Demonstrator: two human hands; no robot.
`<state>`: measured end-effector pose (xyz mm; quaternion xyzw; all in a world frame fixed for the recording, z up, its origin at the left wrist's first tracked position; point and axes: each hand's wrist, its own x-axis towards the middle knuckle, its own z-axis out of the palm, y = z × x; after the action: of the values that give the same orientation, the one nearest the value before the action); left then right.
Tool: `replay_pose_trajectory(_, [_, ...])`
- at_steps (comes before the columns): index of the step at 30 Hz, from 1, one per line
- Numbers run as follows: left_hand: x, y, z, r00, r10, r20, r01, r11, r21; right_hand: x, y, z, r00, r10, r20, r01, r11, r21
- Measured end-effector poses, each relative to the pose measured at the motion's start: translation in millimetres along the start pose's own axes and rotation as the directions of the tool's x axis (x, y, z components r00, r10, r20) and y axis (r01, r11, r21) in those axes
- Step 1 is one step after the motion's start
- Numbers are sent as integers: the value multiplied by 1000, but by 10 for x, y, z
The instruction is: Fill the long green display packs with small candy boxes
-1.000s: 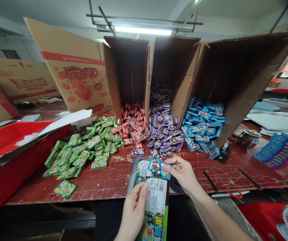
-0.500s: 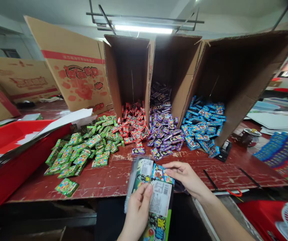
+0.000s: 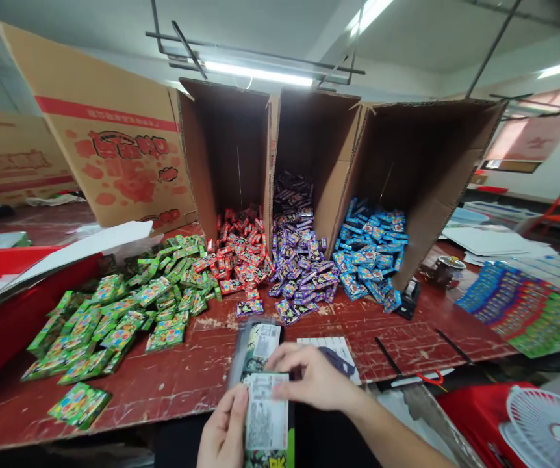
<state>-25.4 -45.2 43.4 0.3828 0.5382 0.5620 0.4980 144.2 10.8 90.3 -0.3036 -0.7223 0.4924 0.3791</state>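
A strip light (image 3: 260, 73) hangs over the room, above a worn red table (image 3: 173, 383). At the far left, a red tub (image 3: 14, 338) sits beside a spread of green packets (image 3: 128, 322), with one green packet (image 3: 78, 404) lying apart near the front edge. Next come red packets (image 3: 243, 244), spilling from an upright cardboard box.

At the front, the left hand (image 3: 224, 426) pinches a printed pouch (image 3: 266, 413) by its left side, thumb over the front. The pouch is tilted, top end away from the person, over the table's near edge and partly in front of other pouches (image 3: 263, 338). Purple packets (image 3: 302, 260) lie beyond, running back into the middle box.

The right hand (image 3: 309, 377) is bent over the pouch's top end, thumb against the label; whether its curled fingers grip anything cannot be told. Half a second ago a blue packet showed between those fingers at the pouch's top; now none is visible there. It has probably slid inside, though the fingers may be hiding it, so the filling looks advanced but unconfirmed.

A white sheet (image 3: 326, 341) lies just beyond that hand. Farther right are the blue packets (image 3: 372, 253) by the third box, a jar (image 3: 448, 270) and colourful printed sheets (image 3: 518, 305).
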Motion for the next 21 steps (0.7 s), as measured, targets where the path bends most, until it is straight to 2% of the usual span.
replay_pose_trajectory(2, [-16,41,-22,997,-41,73,43,999,-32,29,10,9,995,-18,103,22,999,-42])
replay_pose_trajectory(3, [-23,71,-31,993,-59,102,65,997,-50,73,21,-54,996,-22,81,32,993,-115])
replay_pose_trajectory(4, [-27,103,-40,990,-74,118,83,994,-70,142,42,-170,1000,-21,-10,18,975,-223])
replay_pose_trajectory(5, [-27,132,-51,988,-86,127,97,991,-91,236,76,-337,990,-27,-139,-22,940,-342])
replay_pose_trajectory(6, [-22,155,-66,986,-95,137,111,988,-112,348,123,-545,952,-28,-306,-131,863,-488])
replay_pose_trajectory(7, [-11,171,-83,984,-103,149,123,983,-133,470,182,-780,912,-19,-411,-230,804,-549])
replay_pose_trajectory(10, [42,173,-134,979,-122,166,151,973,-176,811,392,-1455,859,35,-510,-393,684,-615])
replay_pose_trajectory(13, [91,138,-140,975,-142,170,175,965,-196,1003,588,-1828,841,107,-531,-483,592,-645])
replay_pose_trajectory(17, [91,115,-82,982,-134,132,162,960,-229,998,753,-1900,846,167,-506,-502,570,-650])
replay_pose_trajectory(21, [81,119,-78,985,-120,121,145,962,-233,798,770,-1731,865,183,-467,-457,672,-582])
